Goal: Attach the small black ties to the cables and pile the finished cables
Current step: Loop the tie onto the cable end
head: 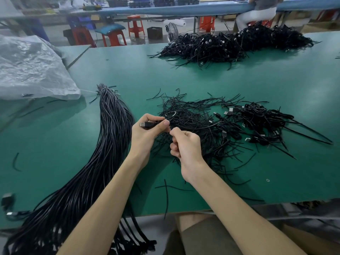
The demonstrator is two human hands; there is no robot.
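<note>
Both bare forearms reach forward over the near edge of the green worktop (276, 85). The left hand (147, 133), palm turned inward, pinches a black cable with a USB plug (145, 124) between thumb and forefinger. The right hand (185, 146), curled into a loose fist just beside it, pinches a thin black tie (195, 128). Left of them lies a long bundle of straight cables (103, 153). Beyond the hands sprawls a heap of loose ties (193, 111), with tied cables (257, 118) to its right. Farther back sits a large finished pile (230, 45).
</note>
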